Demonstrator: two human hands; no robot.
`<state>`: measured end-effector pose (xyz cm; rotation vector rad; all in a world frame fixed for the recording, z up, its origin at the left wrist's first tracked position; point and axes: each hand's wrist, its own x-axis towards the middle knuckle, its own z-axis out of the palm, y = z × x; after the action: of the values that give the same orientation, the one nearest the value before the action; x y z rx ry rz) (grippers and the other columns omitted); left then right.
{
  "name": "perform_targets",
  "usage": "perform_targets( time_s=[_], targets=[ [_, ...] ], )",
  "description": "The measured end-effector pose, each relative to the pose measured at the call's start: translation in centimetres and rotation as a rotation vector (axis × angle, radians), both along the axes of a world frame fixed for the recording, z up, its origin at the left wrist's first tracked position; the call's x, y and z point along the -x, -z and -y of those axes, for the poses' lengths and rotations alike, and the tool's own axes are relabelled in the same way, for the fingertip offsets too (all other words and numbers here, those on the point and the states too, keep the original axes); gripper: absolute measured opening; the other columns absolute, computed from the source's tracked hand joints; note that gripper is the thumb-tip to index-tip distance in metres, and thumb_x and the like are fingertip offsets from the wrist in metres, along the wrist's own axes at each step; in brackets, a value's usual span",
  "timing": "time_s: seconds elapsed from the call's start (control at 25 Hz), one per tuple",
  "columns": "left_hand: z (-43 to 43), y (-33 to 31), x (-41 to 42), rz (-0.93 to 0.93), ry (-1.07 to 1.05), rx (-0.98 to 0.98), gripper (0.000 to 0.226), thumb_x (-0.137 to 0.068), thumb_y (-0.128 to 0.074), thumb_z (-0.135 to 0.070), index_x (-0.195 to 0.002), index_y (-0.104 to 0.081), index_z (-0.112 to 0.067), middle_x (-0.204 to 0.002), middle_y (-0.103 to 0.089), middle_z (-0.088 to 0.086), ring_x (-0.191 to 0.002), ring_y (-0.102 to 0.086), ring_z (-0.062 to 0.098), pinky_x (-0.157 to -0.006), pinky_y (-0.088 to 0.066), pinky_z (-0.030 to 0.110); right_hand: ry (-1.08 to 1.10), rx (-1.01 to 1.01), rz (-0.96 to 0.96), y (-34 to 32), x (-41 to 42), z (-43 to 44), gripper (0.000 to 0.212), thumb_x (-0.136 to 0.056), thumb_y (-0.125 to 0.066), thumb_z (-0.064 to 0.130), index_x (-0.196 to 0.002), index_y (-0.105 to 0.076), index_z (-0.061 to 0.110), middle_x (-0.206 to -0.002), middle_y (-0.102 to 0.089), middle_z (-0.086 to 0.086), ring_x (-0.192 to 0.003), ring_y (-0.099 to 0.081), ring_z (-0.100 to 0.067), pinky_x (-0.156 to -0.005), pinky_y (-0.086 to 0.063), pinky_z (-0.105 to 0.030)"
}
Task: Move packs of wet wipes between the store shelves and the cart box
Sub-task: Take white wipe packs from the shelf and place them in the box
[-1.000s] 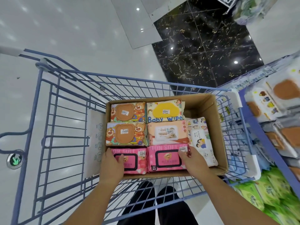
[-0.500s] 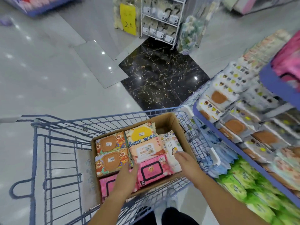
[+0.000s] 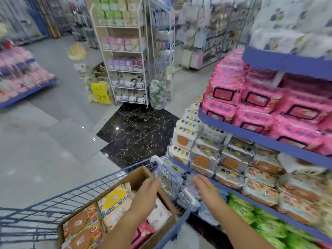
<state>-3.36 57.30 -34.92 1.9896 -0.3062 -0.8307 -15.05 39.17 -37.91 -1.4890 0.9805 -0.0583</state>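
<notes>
Head view: the packs of wet wipes (image 3: 111, 218) lie flat in an open brown cardboard box (image 3: 138, 174), which sits in a blue wire shopping cart (image 3: 86, 187). Among them, a yellow-lidded pack (image 3: 115, 198) reads "Baby Wipes". Around it lie orange bear-print packs (image 3: 79, 223), a white pack (image 3: 159, 212) and a pink pack with a black-edged lid (image 3: 142, 231).

The left hand (image 3: 149, 193) hovers over the box's far right corner, its grip wide, fingers straight and holding nothing. The right hand (image 3: 206, 190) is outside the cart, in front of the blue-edged store shelves (image 3: 251, 137), its grip likewise wide and empty. The cart's wire side stands between the two hands and between the box and the shelves.

The shelves carry pink shelf packs (image 3: 260, 108) up high, white packs with brown lids (image 3: 201, 160) lower and green packs (image 3: 251, 216) at the bottom. Beyond are a black marbled floor tile (image 3: 140, 133), a white wire rack (image 3: 125, 60) and a yellow sign (image 3: 100, 93) showing a "2".

Half a second ago the left hand lay on the pink pack and the right hand was at the box's right edge. Both have since lifted, and the right has crossed the cart's rim. Much of the frame is motion-blurred.
</notes>
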Motion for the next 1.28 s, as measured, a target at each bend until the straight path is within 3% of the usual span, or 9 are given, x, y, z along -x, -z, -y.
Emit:
perform_targets(
  time_s=[0.12,0.2,0.36,0.52,0.68,0.8,1.0,1.28],
  targets=[
    [6.6,-3.5,2.7,0.019,0.093,0.055,0.054,-0.104,-0.039,-0.057,-0.150,-0.042,-0.028,-0.152,-0.044,-0.007,-0.139,-0.042,0.018,-0.108,-0.039,0.036,0.102,0.017,0.073,-3.3,4.0,5.5,0.047,-0.104,-0.042,0.050,-0.145,-0.046,0.026,-0.150,-0.045,0.002,-0.138,-0.043,-0.023,-0.115,-0.035,-0.045],
    [11.0,-5.5,4.3,0.051,0.145,0.092,0.060,-0.103,-0.040,-0.058,-0.155,-0.036,-0.028,-0.157,-0.039,-0.005,-0.143,-0.039,0.021,-0.114,-0.036,0.042,0.150,0.032,0.126,-5.3,6.5,8.9,0.051,-0.104,-0.040,0.049,-0.148,-0.042,0.023,-0.153,-0.043,0.000,-0.140,-0.042,-0.024,-0.116,-0.034,-0.047],
    [19.4,-9.6,8.0,0.115,0.270,0.194,0.060,-0.104,-0.042,-0.056,-0.156,-0.034,-0.028,-0.160,-0.036,-0.005,-0.136,-0.041,0.016,-0.108,-0.036,0.039,0.284,0.111,0.235,-8.7,11.2,15.2,0.047,-0.104,-0.040,0.049,-0.145,-0.045,0.025,-0.147,-0.048,0.004,-0.134,-0.047,-0.020,-0.113,-0.037,-0.045],
    [27.5,-13.4,11.5,0.151,0.427,0.269,0.062,-0.105,-0.040,-0.054,-0.158,-0.030,-0.024,-0.159,-0.035,-0.004,-0.143,-0.038,0.020,-0.103,-0.037,0.035,0.409,0.174,0.317,-11.8,15.2,21.2,0.028,-0.103,-0.041,0.052,-0.122,-0.055,0.037,-0.139,-0.054,0.005,-0.126,-0.052,-0.019,-0.108,-0.041,-0.045],
    [35.8,-15.3,14.2,0.163,0.590,0.329,0.063,-0.104,-0.040,-0.057,-0.158,-0.029,-0.027,-0.161,-0.034,-0.004,-0.145,-0.037,0.020,-0.106,-0.034,0.037,0.555,0.257,0.315,-13.4,19.6,27.0,0.054,-0.097,-0.046,0.062,-0.141,-0.050,0.031,-0.146,-0.051,0.008,-0.133,-0.049,-0.017,-0.113,-0.039,-0.049],
    [42.8,-15.3,17.0,0.136,0.728,0.388,0.062,-0.104,-0.042,-0.054,-0.158,-0.030,-0.025,-0.163,-0.033,-0.003,-0.146,-0.037,0.020,-0.109,-0.031,0.036,0.715,0.286,0.328,-14.4,24.7,30.8,0.042,-0.100,-0.046,0.056,-0.136,-0.048,0.035,-0.144,-0.052,0.006,-0.132,-0.050,-0.018,-0.112,-0.039,-0.048],
    [51.3,-14.5,24.4,0.066,1.003,0.395,0.062,-0.104,-0.043,-0.053,-0.157,-0.030,-0.024,-0.161,-0.033,-0.004,-0.144,-0.038,0.020,-0.109,-0.034,0.036,1.022,0.332,0.297,-14.5,34.3,33.7,0.047,-0.101,-0.046,0.052,-0.141,-0.050,0.027,-0.145,-0.051,0.005,-0.134,-0.048,-0.020,-0.113,-0.038,-0.050],
    [61.5,-12.0,32.5,0.036,1.117,0.307,0.096,-0.089,-0.069,-0.054,-0.162,-0.015,-0.022,-0.163,-0.032,0.005,-0.141,-0.045,0.027,-0.114,-0.040,0.050,1.232,0.322,0.311,-14.0,46.1,38.1,0.053,-0.098,-0.049,0.055,-0.142,-0.049,0.026,-0.145,-0.051,0.003,-0.132,-0.049,-0.020,-0.111,-0.041,-0.048]
  ],
)
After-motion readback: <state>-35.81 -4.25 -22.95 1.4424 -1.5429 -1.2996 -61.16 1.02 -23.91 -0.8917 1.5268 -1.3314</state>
